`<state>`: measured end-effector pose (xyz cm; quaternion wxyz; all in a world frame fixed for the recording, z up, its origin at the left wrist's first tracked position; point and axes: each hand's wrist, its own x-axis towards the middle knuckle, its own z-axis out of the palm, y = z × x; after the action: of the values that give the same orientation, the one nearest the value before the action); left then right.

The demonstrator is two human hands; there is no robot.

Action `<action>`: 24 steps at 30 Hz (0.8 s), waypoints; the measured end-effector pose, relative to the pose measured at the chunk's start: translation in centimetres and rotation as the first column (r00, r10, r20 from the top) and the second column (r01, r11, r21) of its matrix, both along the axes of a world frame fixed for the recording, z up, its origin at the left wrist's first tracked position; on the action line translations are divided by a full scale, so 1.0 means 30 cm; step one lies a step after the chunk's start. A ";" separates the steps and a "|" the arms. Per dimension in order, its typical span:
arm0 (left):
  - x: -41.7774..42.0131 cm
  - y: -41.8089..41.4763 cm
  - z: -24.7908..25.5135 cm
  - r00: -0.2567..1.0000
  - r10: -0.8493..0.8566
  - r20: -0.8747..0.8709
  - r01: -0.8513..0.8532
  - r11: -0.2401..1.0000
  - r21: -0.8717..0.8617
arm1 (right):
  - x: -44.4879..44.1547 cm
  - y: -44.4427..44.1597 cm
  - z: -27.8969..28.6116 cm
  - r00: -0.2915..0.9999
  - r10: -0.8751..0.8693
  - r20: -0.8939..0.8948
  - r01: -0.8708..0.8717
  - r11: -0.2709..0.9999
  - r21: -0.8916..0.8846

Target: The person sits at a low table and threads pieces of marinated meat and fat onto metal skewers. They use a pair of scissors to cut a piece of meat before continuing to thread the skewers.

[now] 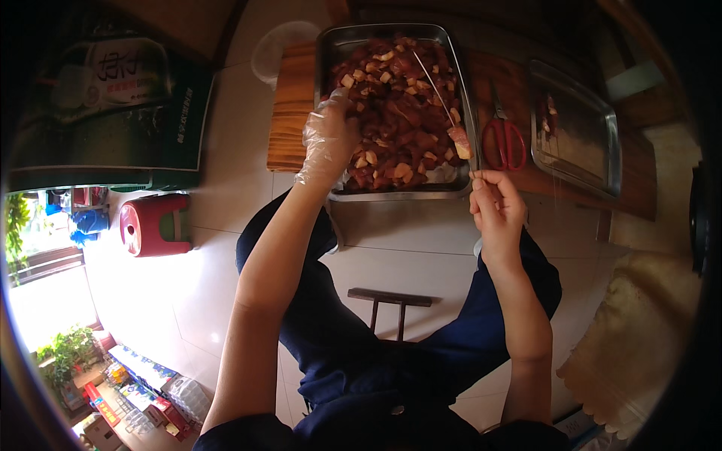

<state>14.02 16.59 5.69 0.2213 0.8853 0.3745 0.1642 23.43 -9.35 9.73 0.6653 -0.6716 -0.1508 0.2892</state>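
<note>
A steel tray (395, 196) before me is heaped with raw meat pieces (400, 113), pale fatty cubes among them. My left hand (330, 135), in a clear plastic glove, is over the tray's left side at the meat. Its fingertips are partly hidden, so I cannot tell whether it grips a piece. Bare, my right hand (497, 208) pinches the near end of a thin skewer (433, 82) by the tray's right corner. The skewer slants up and left across the meat. Reddish and pale pieces (461, 142) are threaded low on it, and its upper length is bare.
Red-handled scissors (503, 144) lie on the wooden bench (290, 113) right of the meat tray. Farther right, a shallower steel tray (575, 163) holds a few loaded skewers (548, 115). A red plastic stool (152, 225) is on the floor at left, below a large green box (113, 113).
</note>
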 end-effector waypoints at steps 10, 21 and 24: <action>0.001 0.006 0.144 0.766 0.286 0.576 0.458 0.385 -0.801 | -0.020 -0.006 -0.002 0.992 0.119 0.030 -0.119 0.993 -0.017; -0.044 0.001 0.233 0.696 0.432 0.573 0.488 0.301 -0.820 | -0.049 -0.021 -0.020 0.956 0.214 0.200 -0.199 0.976 -0.094; -0.036 -0.010 0.227 0.673 0.455 0.583 0.518 0.273 -0.811 | -0.052 -0.017 -0.017 0.954 0.219 0.204 -0.203 0.974 -0.100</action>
<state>12.95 16.29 12.51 0.8407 0.4182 0.2470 0.2396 21.88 -9.85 9.21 0.5836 -0.7044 -0.2808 0.2905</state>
